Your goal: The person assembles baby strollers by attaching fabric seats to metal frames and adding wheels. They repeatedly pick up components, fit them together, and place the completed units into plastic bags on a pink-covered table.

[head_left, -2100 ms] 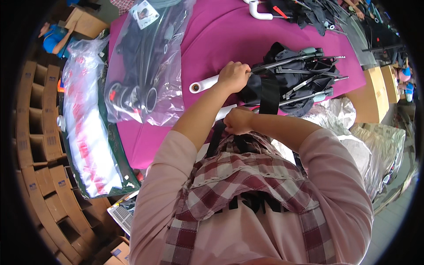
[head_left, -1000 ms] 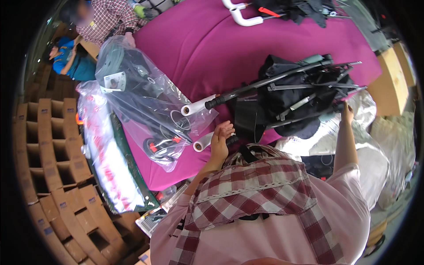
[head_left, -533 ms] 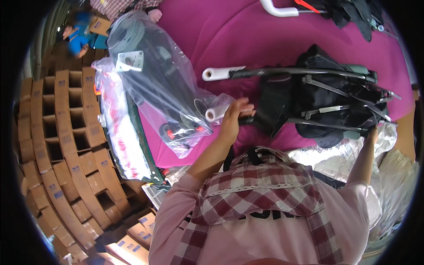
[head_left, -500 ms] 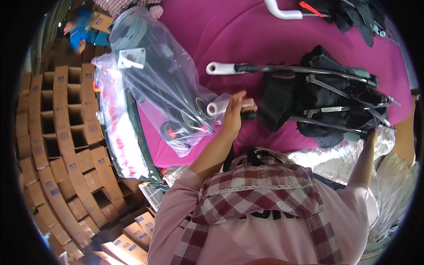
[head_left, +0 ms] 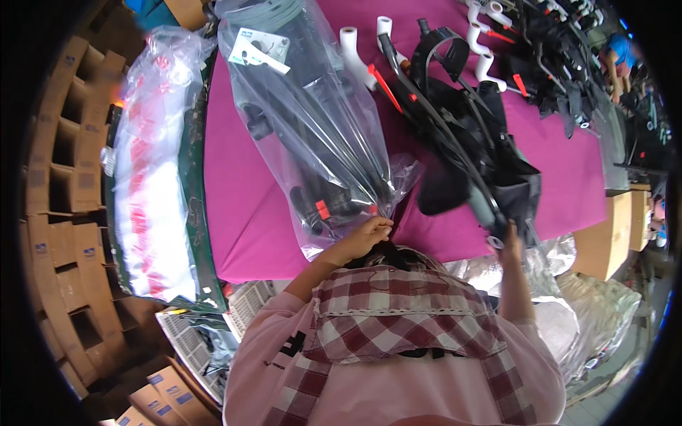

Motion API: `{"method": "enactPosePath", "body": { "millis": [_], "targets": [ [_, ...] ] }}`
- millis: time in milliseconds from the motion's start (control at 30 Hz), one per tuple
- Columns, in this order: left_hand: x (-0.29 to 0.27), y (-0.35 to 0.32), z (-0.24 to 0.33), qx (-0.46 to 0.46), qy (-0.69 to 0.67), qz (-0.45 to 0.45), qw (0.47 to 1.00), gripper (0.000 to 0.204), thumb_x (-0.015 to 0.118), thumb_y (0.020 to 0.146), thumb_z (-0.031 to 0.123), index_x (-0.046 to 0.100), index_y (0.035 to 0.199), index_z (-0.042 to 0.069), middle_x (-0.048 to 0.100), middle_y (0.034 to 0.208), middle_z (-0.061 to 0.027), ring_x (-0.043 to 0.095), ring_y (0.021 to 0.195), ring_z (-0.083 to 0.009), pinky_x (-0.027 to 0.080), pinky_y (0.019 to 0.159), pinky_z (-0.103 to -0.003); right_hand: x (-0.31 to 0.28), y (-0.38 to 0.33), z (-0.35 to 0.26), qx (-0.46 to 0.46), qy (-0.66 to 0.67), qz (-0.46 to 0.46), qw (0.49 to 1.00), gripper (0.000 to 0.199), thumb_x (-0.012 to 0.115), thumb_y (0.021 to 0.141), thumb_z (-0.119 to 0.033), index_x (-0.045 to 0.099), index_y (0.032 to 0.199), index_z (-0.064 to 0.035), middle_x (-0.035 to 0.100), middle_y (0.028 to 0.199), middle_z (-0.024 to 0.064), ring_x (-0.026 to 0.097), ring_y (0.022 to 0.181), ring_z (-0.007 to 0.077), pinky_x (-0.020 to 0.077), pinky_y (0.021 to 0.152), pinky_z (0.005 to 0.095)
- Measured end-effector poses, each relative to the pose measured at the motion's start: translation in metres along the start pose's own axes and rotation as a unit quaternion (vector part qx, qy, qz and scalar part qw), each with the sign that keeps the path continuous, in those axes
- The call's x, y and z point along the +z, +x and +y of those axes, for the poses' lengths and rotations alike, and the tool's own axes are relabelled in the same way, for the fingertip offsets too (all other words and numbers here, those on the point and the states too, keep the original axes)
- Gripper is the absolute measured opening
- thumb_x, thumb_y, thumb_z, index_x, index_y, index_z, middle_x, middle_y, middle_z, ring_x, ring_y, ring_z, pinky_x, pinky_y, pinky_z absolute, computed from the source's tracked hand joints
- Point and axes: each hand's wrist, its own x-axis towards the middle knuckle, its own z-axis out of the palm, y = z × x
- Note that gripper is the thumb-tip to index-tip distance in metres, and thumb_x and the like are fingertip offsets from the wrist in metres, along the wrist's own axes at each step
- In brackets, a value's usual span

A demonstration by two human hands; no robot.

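Observation:
My left hand is closed at the near end of a clear plastic bag, pinching its gathered edge. Inside the bag lies a dark folded frame with slim tubes and red clips. To the right, a black folded stroller with metal tubes and black fabric slants across the table, its white foam handles at the far end. My right hand grips the stroller's near end, fingers partly hidden behind the frame.
A magenta cloth covers the table. More folded strollers lie at the far right. At left are a stack of white plastic packaging and open cardboard boxes. Crumpled clear wrapping and a carton stand right; a person is beyond.
The stroller has swung from lying crosswise to pointing its handles away from me. My left hand has left the white handle and moved to the bag's end. The view has shifted.

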Motion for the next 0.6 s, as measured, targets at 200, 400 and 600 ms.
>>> {"method": "enactPosePath", "body": {
  "millis": [200,400,600],
  "targets": [
    [-0.023,-0.028,0.002,0.07,0.0,-0.012,0.997,0.034,0.055,0.101,0.021,0.053,0.129,0.0,0.062,0.113,-0.0081,0.059,0.1,-0.0161,0.048,0.091,-0.031,0.195,-0.074,0.0,-0.034,-0.028,-0.102,0.994,0.073,0.058,0.093,-0.054,0.044,0.135,0.0047,0.054,0.124,0.0213,0.07,0.08,0.0341,0.0628,0.06,0.0381],
    [-0.046,-0.079,-0.018,0.062,0.02,0.059,0.996,0.037,0.053,0.102,0.021,0.049,0.133,0.001,0.059,0.125,-0.0122,0.057,0.114,-0.0202,0.043,0.102,-0.034,0.273,-0.129,-0.062,-0.176,-0.329,-0.28,0.884,0.049,0.064,0.094,-0.026,0.047,0.133,-0.0015,0.068,0.071,0.0142,0.068,0.057,0.0207,0.0542,0.049,0.031],
    [-0.029,-0.176,-0.057,-0.054,0.041,0.31,0.948,0.036,0.056,0.099,0.019,0.053,0.13,0.002,0.062,0.124,-0.013,0.057,0.119,-0.0219,0.045,0.1,-0.035,0.37,-0.19,-0.031,-0.406,-0.167,-0.446,0.78,0.021,0.055,0.098,-0.007,0.058,0.118,-0.0017,0.056,0.061,0.003,0.052,0.052,0.0075,0.0424,0.049,0.0234]
  ]
}}
